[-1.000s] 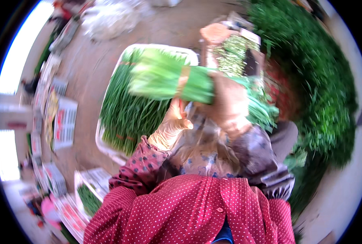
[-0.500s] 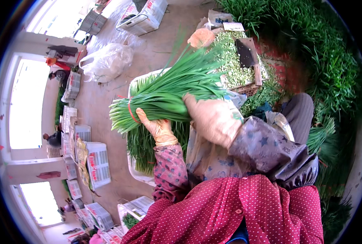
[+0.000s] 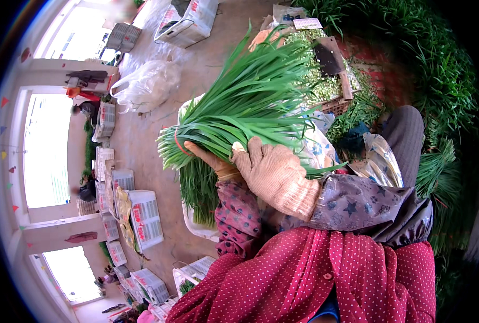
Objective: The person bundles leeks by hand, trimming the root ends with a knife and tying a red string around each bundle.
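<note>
- I watched a thick bunch of long, flat green leaves [image 3: 245, 116] at twelve o'clock, just off the middle of my view; its stalk ends pointed to nine o'clock and its loose tips fanned toward one.
- Near the stalk ends I saw a thin red band [image 3: 179, 141] around the bunch.
- The left hand [image 3: 211, 160], in a thin tan glove, gripped the bunch from below: its thumb pressed along the near side, just beside the band, with the other fingers hidden from me.
- The right hand [image 3: 277, 175], in a beige knitted glove, lay toward four o'clock with its fingers bent and close together at the lower edge of the leaves, near the left thumb; I could not tell whether they pinched any.
- Toward seven o'clock I made out the rim of a white plastic crate [image 3: 200, 230], with more green leaves in it, partly behind the bunch.
- At one to two o'clock a dark-bladed cleaver with a wooden handle [image 3: 328, 60] rested on pale green chopped pieces [image 3: 330, 89].
- A crumpled translucent plastic bag [image 3: 150, 86] sat on the floor at ten o'clock, and a deep green leafy pile [image 3: 444, 81] filled two o'clock.
</note>
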The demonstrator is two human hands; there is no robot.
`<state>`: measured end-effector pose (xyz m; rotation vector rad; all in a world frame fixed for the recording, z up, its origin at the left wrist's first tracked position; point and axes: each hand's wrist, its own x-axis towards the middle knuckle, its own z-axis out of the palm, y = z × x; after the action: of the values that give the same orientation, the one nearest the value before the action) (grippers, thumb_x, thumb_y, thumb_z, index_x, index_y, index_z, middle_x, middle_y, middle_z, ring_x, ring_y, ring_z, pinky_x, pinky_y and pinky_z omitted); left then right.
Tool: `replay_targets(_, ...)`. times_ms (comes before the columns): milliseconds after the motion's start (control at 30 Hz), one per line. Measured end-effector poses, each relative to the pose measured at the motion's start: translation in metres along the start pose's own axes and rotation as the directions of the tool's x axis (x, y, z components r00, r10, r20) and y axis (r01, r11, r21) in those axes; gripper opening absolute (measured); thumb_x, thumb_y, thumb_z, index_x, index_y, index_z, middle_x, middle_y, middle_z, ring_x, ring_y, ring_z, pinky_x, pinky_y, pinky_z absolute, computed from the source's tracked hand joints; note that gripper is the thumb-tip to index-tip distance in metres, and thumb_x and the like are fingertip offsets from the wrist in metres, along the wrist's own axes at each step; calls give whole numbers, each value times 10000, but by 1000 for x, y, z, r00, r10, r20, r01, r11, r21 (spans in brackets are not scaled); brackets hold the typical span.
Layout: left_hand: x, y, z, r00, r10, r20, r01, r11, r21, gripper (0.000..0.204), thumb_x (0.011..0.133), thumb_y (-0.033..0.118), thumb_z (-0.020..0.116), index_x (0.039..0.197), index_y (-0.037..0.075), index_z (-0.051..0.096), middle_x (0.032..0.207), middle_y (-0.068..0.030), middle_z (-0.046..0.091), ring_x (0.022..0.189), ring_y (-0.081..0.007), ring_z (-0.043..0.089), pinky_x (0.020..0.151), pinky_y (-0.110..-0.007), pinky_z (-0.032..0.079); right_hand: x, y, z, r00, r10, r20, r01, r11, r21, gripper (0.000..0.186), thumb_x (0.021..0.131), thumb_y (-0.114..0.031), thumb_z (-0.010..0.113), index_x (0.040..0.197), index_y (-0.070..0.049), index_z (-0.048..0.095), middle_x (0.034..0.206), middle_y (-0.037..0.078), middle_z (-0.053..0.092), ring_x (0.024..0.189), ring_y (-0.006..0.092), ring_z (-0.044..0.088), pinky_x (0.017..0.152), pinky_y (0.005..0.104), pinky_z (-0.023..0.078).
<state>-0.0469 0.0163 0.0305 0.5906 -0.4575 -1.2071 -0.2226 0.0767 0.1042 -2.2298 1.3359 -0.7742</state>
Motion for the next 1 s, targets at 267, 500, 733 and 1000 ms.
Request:
replay_targets(267,8,10,25,983,163,-90,-132,949,286,853,821,692,641,1402,89,480,1389,-73,543,1224,-266,551,1045,-464,476,55,87,-51,929,-207,-306,105,942,-319,587,789,-30,601,1344,-194,502,1455,135,439,877,309,651,703,416,558)
replay_targets(500,18,27,28,993,-117,-35,122,934,336,739,780,576,767,1296,90,558,1246,-39,621,1055,-222,612,919,-397,555,113,125,-119,972,-87,218,126,976,-176,395,756,-211,770,1142,-238,688,976,58,726,900,283,697,779,384,551)
replay_targets(733,20,10,33,972,-197,-127,223,945,239,733,734,571,807,1227,71,597,1154,-65,656,988,-241,630,900,-439,553,145,136,-122,949,48,310,30,970,-242,480,741,-215,802,1199,-296,683,983,21,733,906,211,695,799,348,538)
replay_targets(1000,17,21,26,973,-13,-230,60,978,198,644,799,409,816,1267,40,571,1226,-103,648,1056,-280,648,912,-435,583,112,156,-123,928,131,350,-20,952,-304,534,721,-192,814,1223,-107,652,1114,158,692,1024,342,659,872,413,527)
